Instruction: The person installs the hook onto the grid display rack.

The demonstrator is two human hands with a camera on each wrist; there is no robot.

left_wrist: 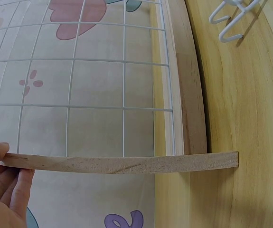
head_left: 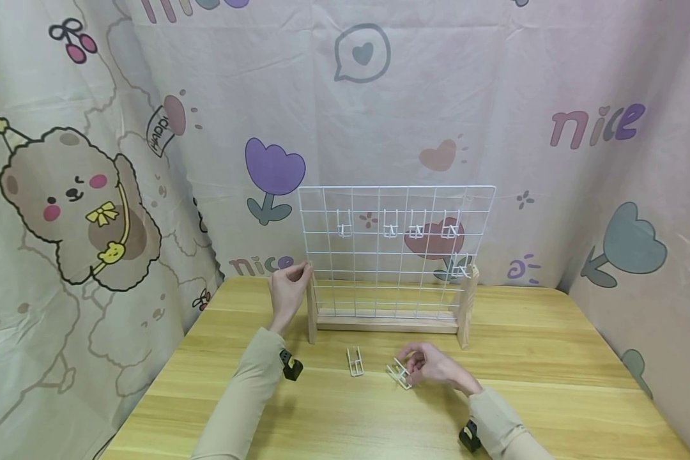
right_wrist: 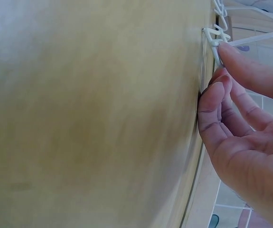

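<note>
My left hand (head_left: 287,291) pinches the top of the left wooden upright (head_left: 312,313) of a white wire grid rack (head_left: 399,253). In the left wrist view, its thumb lies on one face of that wood and its fingers on the other. Over the table's front part, my right hand (head_left: 431,364) pinches a white wire hook (head_left: 398,378) between thumb and fingers. The right wrist view shows the thumb (right_wrist: 240,66) against this hook (right_wrist: 216,42); the fingers hide part of it. Another white hook (head_left: 355,364) lies on the tabletop to its left.
Several white hooks (head_left: 390,230) hang in a row on the grid's upper part. One more hook (head_left: 460,271) sits lower, near the right wooden upright (head_left: 467,310). The wooden table (head_left: 529,358) backs onto a printed curtain (head_left: 402,115).
</note>
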